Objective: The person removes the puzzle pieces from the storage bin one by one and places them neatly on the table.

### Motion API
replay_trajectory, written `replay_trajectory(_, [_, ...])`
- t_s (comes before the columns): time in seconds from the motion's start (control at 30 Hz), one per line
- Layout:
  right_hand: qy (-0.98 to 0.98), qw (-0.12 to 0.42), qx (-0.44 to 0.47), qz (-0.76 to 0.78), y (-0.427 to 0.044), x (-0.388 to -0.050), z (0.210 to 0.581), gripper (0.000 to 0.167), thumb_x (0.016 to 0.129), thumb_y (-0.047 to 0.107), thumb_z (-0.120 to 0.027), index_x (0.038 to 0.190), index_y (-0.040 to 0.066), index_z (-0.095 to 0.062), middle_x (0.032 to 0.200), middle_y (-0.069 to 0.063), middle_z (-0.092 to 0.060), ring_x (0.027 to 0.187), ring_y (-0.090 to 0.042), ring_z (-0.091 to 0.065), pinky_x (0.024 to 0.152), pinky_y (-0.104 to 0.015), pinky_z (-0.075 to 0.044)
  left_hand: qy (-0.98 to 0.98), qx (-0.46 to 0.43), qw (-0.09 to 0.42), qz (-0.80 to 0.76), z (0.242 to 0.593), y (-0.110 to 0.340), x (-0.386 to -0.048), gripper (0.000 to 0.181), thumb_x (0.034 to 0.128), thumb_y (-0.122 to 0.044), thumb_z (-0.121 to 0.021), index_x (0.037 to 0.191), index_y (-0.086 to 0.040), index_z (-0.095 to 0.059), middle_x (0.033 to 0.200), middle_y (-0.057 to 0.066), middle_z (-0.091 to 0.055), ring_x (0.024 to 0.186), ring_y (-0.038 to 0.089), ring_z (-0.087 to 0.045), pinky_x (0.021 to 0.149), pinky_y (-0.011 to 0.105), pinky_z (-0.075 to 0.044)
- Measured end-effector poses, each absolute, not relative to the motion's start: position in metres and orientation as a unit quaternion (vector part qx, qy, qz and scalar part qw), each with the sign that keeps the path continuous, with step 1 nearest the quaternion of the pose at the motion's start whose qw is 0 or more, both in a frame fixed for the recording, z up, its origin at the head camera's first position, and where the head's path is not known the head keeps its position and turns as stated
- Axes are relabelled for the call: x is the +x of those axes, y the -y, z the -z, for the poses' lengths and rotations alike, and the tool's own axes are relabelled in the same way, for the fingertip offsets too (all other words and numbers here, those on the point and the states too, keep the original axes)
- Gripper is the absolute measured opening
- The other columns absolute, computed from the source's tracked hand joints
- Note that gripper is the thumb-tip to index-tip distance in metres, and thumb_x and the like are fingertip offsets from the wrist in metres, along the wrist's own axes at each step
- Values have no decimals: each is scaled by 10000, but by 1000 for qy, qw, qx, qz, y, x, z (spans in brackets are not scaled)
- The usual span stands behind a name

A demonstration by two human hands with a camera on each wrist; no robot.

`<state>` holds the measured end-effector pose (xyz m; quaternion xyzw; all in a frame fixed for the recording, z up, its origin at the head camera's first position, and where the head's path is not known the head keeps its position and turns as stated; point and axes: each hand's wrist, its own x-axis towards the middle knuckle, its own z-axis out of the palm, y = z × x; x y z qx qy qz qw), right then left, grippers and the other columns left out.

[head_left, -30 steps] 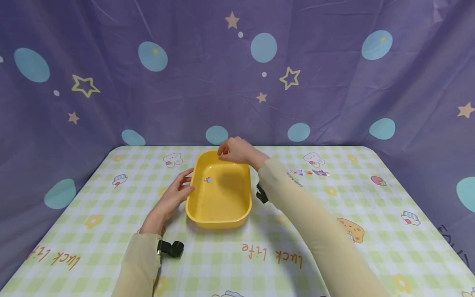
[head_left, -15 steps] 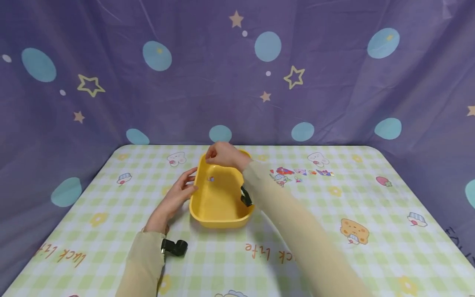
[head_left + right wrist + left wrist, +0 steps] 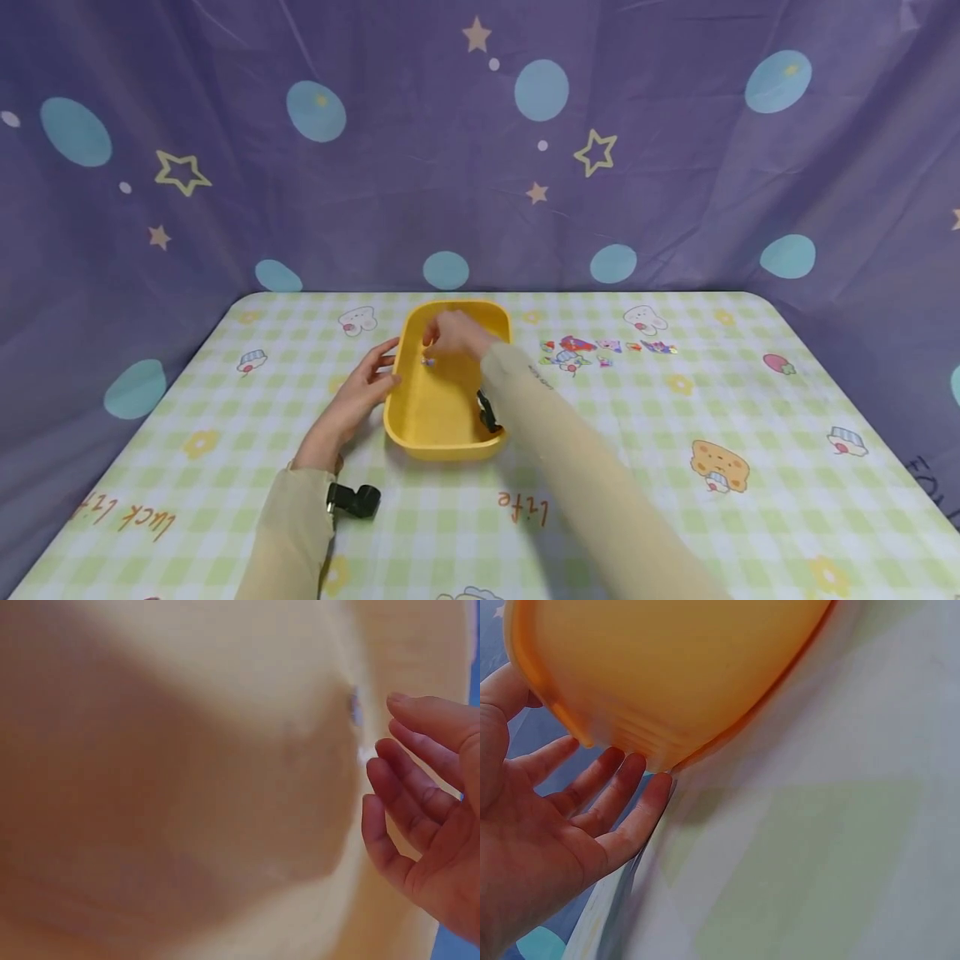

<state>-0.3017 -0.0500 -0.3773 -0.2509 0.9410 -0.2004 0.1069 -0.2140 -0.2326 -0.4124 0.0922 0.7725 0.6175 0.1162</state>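
A yellow plastic tub (image 3: 442, 404) stands on the table with a tiny coloured sticker-like piece (image 3: 427, 362) on its floor near the left wall. My left hand (image 3: 352, 408) touches the tub's left side with spread, nearly straight fingers, the thumb near the rim; the fingertips meet the outer wall (image 3: 637, 682) in the left wrist view. Inside the tub's far half, just above the small piece, is my right hand (image 3: 453, 333), slightly blurred. In the right wrist view its loosely bent fingers (image 3: 405, 787) stand apart from the thumb, with nothing seen between them.
Several small, flat, colourful cutouts (image 3: 577, 344) lie to the right of the tub, near the back. The tablecloth (image 3: 615, 467) is green checked with printed pictures. A purple curtain (image 3: 675, 150) hangs behind the table's back edge.
My right hand has moved left from the far rim and lowered into the tub. Its arm has uncovered more of the flat cutouts. My left hand stays at the tub's side.
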Motion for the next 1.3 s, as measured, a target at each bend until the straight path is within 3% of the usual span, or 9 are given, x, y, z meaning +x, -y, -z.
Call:
replay_trajectory(0.2, [-946, 116, -244, 180, 52, -299, 382, 214, 749, 274, -726, 909, 136, -695, 908, 40, -670, 851, -133, -574, 791, -223, -448, -771, 96, 118, -618, 412, 233, -215, 624, 900, -152, -504, 1448, -223, -215, 1385, 179, -306, 1193, 329, -405, 785, 238, -463])
replay_trajectory(0.53, [-948, 123, -251, 154, 56, -299, 385, 71, 754, 215, -719, 792, 157, -703, 810, 66, -666, 790, -116, -565, 745, -203, -442, -772, 94, 114, -618, 413, 233, -216, 623, 891, -153, -505, 1445, -219, -227, 1378, 180, -311, 1189, 327, -406, 777, 231, -462])
replay_trajectory(1.3, [-948, 128, -264, 125, 60, -295, 382, 118, 740, 263, -722, 786, 156, -698, 764, 67, -653, 760, -119, -562, 712, -198, -438, -767, 91, 120, -624, 411, 234, -215, 623, 900, -144, -508, 1447, -223, -220, 1379, 178, -307, 1183, 328, -401, 763, 218, -465])
